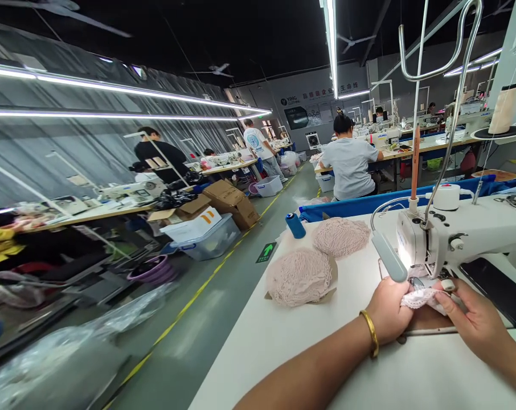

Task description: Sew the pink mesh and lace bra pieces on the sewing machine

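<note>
My left hand (388,310), with a gold bangle on the wrist, is closed on a small piece of pale pink lace (420,297) at the needle of a white sewing machine (458,233). My right hand (475,319) pinches the other end of the same lace from the right, fingers pressed together. The lace lies on the white table (283,341) right under the machine's head, lit by its lamp.
Two heaps of pink lace pieces (301,276) (341,235) and a blue thread spool (295,225) lie on the table's far left. A dark phone (497,290) lies right of the machine. Other people sew at benches beyond; boxes and tubs line the aisle on the left.
</note>
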`<action>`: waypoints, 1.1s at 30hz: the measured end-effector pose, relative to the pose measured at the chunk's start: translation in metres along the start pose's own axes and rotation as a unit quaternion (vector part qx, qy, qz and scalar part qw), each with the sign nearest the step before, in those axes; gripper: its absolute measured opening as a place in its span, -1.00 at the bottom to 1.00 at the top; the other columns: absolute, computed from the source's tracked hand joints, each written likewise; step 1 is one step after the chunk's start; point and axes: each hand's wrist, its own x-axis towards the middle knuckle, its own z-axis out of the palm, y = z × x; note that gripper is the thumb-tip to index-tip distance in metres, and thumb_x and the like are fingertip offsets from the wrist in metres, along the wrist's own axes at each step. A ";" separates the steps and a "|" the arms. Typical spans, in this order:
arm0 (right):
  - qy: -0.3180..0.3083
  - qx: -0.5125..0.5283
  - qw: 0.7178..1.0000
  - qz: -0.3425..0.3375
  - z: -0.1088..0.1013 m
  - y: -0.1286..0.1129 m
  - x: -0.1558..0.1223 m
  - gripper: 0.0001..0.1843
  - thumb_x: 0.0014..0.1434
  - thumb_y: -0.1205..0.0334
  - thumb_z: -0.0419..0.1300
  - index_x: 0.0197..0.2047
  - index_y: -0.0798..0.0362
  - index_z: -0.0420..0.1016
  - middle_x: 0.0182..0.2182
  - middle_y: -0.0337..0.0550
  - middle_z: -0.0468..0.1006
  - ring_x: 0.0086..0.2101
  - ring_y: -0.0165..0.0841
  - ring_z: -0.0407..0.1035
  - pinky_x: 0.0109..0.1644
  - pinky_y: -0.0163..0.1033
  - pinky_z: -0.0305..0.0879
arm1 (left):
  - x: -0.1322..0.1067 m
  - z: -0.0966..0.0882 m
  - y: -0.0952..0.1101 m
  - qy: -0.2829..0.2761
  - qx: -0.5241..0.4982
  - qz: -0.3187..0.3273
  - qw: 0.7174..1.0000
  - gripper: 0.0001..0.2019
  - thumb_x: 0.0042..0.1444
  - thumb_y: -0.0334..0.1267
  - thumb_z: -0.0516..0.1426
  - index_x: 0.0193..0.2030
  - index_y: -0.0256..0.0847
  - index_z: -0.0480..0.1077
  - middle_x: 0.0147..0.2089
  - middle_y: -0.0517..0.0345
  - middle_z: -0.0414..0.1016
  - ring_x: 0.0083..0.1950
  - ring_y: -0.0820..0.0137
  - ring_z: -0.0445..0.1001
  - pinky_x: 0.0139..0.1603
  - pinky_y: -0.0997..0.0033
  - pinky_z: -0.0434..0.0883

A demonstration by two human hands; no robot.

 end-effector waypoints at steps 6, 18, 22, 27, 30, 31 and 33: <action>-0.036 0.018 0.999 0.015 -0.001 0.002 0.005 -0.73 0.32 -0.09 0.31 -0.10 -0.11 0.65 -0.26 -0.17 0.71 -0.28 -0.16 0.61 -0.20 -0.19 0.56 | 0.001 0.002 -0.007 -0.010 -0.012 -0.018 1.000 -0.82 0.16 -0.39 0.15 -0.17 -0.17 0.58 -0.22 0.06 0.57 -0.16 0.22 0.52 -0.13 0.31 0.42; -0.012 0.073 0.995 0.059 -0.001 0.007 0.008 -0.76 0.36 0.07 0.18 -0.12 -0.05 0.66 -0.31 -0.23 0.69 -0.27 -0.24 0.62 -0.24 -0.30 0.54 | 0.006 0.000 -0.012 -0.028 -0.041 -0.003 0.999 -0.79 0.07 -0.45 0.12 -0.28 -0.16 0.57 -0.30 0.11 0.58 -0.21 0.25 0.50 -0.11 0.33 0.42; -0.007 0.094 0.994 0.058 0.000 0.007 0.008 -0.70 0.42 -0.02 0.18 -0.16 -0.05 0.65 -0.37 -0.24 0.67 -0.36 -0.28 0.58 -0.28 -0.31 0.53 | 0.009 -0.002 -0.012 -0.030 -0.070 -0.005 0.997 -0.82 0.11 -0.41 0.10 -0.34 -0.15 0.54 -0.33 0.11 0.58 -0.25 0.26 0.52 -0.15 0.33 0.44; -0.011 0.102 0.993 0.055 0.002 0.009 0.007 -0.68 0.45 -0.06 0.17 -0.19 -0.06 0.63 -0.39 -0.26 0.64 -0.39 -0.29 0.54 -0.28 -0.30 0.51 | 0.010 -0.002 -0.009 -0.028 -0.093 -0.004 0.995 -0.84 0.15 -0.36 0.12 -0.42 -0.16 0.48 -0.41 0.17 0.52 -0.31 0.31 0.48 -0.23 0.37 0.41; -0.012 0.095 0.994 0.051 0.003 0.009 0.007 -0.66 0.47 -0.05 0.16 -0.26 -0.06 0.59 -0.45 -0.29 0.58 -0.42 -0.30 0.52 -0.32 -0.30 0.46 | 0.010 0.000 -0.010 -0.023 -0.091 -0.003 0.996 -0.82 0.19 -0.29 0.17 -0.45 -0.17 0.46 -0.46 0.21 0.46 -0.37 0.36 0.43 -0.27 0.40 0.38; -0.014 0.092 0.995 0.047 0.003 0.009 0.007 -0.65 0.47 -0.05 0.16 -0.29 -0.06 0.57 -0.47 -0.29 0.57 -0.43 -0.29 0.51 -0.34 -0.30 0.45 | 0.009 0.001 -0.011 -0.020 -0.088 -0.003 0.996 -0.82 0.20 -0.29 0.18 -0.44 -0.17 0.48 -0.45 0.21 0.48 -0.37 0.36 0.44 -0.27 0.40 0.39; -0.017 0.086 0.995 0.039 0.002 0.007 0.008 -0.62 0.46 -0.06 0.15 -0.33 -0.06 0.55 -0.48 -0.29 0.56 -0.43 -0.29 0.52 -0.35 -0.29 0.44 | 0.008 0.002 -0.013 -0.010 -0.077 -0.007 0.997 -0.88 0.19 -0.33 0.18 -0.34 -0.16 0.55 -0.38 0.18 0.56 -0.31 0.33 0.50 -0.22 0.40 0.43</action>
